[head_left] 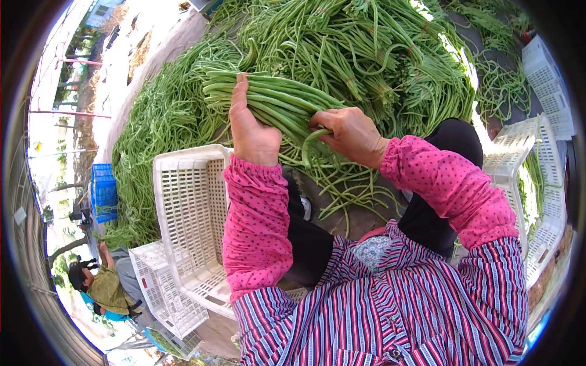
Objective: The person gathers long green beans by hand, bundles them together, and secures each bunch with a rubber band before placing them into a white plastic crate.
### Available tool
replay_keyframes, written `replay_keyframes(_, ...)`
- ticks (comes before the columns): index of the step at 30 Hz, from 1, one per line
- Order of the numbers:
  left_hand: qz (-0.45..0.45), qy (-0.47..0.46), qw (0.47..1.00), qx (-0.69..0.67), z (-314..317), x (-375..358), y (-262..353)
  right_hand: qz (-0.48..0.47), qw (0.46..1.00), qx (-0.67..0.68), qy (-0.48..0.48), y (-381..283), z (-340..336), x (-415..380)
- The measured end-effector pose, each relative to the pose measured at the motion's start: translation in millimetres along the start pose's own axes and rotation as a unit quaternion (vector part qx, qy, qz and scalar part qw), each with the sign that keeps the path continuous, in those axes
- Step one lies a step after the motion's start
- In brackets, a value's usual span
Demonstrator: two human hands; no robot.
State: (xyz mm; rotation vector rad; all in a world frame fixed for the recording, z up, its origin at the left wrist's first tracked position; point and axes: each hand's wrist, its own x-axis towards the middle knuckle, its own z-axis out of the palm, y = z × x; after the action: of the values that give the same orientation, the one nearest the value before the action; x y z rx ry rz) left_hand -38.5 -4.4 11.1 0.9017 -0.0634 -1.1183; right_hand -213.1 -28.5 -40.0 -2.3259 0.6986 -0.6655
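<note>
My left hand [255, 135] holds a bunch of long green beans [287, 97] near its left end. The thumb lies over the top, and the other fingers are hidden beneath the beans. Closed at the right side of the bunch, my right hand [351, 135] pinches a bent bean [309, 148] between thumb and fingers. Below the bunch, loose bean ends hang and trail over the ground in front of my lap. Behind both hands rises a big heap of long beans [366, 43], some of it tied in bundles with red bands.
An upright white plastic crate [192, 213] stands at my left, with another white crate [165, 287] beside it. More white crates [543, 201] are at the right, one with beans inside. A blue crate [104, 192] and another person [110, 287] are at far left.
</note>
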Motion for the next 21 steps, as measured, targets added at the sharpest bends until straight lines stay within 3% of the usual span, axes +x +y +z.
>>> replay_keyframes(4, 0.010, -0.010, 1.000, 0.023, -2, -1, 1, 0.035, 0.993, 0.111, -0.035, -5, -8, 3)
replay_keyframes(7, 0.010, -0.019, 0.999, 0.032, 1, -6, 2, 0.124, 0.966, 0.207, 0.089, -21, -25, 11)
replay_keyframes(10, 0.001, -0.025, 0.999, 0.031, 2, -7, -2, 0.047, 0.976, 0.169, 0.128, -11, -19, 17)
replay_keyframes(14, -0.024, -0.036, 0.999, 0.030, -4, 0, -7, 0.032, 0.986, 0.138, 0.091, 2, -8, 16)
replay_keyframes(18, -0.043, -0.046, 0.997, 0.036, -2, -2, -3, 0.153, 0.941, 0.300, 0.034, -1, -20, 23)
replay_keyframes(21, -0.046, -0.028, 0.998, 0.029, -2, 0, -3, 0.166, 0.916, 0.365, -0.005, 0, -25, 25)
